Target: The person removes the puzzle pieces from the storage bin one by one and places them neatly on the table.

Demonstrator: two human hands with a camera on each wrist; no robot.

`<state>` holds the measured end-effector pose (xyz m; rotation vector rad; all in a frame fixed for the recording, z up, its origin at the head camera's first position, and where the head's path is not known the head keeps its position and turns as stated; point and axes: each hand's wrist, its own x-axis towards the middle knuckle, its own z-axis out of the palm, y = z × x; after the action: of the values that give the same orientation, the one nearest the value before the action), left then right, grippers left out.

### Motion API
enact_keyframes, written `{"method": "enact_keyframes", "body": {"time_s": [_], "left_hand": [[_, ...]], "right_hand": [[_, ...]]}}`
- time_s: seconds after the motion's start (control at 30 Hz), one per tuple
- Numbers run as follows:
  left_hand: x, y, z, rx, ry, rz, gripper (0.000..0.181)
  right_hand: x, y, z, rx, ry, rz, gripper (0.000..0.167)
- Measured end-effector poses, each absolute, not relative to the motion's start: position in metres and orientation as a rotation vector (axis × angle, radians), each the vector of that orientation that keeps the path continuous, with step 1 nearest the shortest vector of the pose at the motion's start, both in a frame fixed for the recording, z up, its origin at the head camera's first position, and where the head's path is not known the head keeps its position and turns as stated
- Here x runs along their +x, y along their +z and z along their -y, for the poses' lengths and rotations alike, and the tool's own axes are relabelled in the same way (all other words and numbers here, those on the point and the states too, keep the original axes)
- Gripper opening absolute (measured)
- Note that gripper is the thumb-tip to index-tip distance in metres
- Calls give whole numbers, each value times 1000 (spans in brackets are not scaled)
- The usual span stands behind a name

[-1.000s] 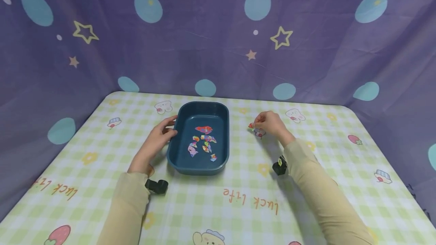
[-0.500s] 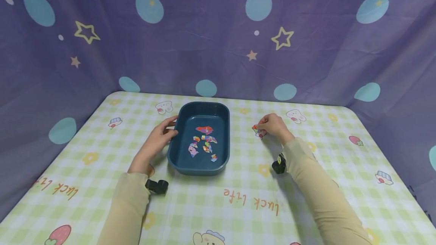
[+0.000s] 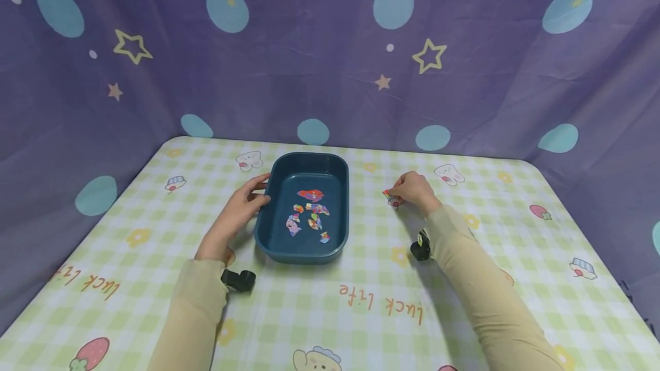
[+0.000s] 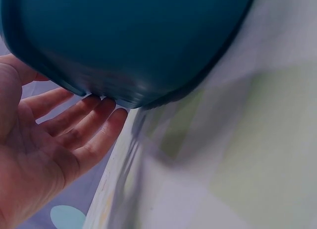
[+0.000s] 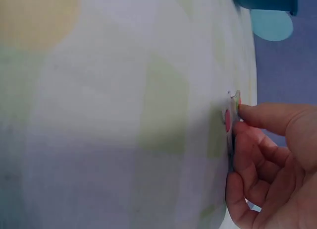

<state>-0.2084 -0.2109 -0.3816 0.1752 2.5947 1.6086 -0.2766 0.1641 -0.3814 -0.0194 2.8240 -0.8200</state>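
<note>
A: ok so what's each hand up to here?

B: The left hand (image 3: pixel 232 214) is at the left side of the dark blue tray (image 3: pixel 301 259), fingers loosely stretched and slightly bent, fingertips against the outer wall. It's not wrapped around it. The right hand (image 3: pixel 414 189) has its fingers curled in, pinching a little colourful piece (image 3: pixel 385 193) between thumb and finger.

A: and where's that piece, in the tray?

B: Nah, out to the right of it, low over the checked tablecloth (image 3: pixel 304 325), right by a printed cupcake. Can't tell if it touches the cloth, and the fingers cover part of it anyway.

A: what's in the tray then?

B: A bunch of scraps (image 3: pixel 310 194) in similar bright colours, flat on the bottom. A reddish one lies farthest back, the others are grouped nearer the person, and a small bluish one sits near the front right.

A: rest of the setup?

B: Pale yellow-green sleeves (image 3: pixel 188 314), a black gadget (image 3: pixel 239 280) at the left wrist, and a purple curtain (image 3: pixel 289 62) with stars and blue ovals behind the table.
</note>
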Motion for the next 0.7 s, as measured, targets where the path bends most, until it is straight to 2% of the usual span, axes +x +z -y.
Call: {"method": "enact_keyframes", "body": {"time_s": [0.43, 0.7], "left_hand": [[-207, -380, 212, 172, 1613, -2591, 56], [-208, -380, 209, 160, 1599, -2595, 55]], "right_hand": [[-278, -384, -162, -20, -767, -2850, 17], [-272, -370, -146, -112, -715, -2853, 16]]}}
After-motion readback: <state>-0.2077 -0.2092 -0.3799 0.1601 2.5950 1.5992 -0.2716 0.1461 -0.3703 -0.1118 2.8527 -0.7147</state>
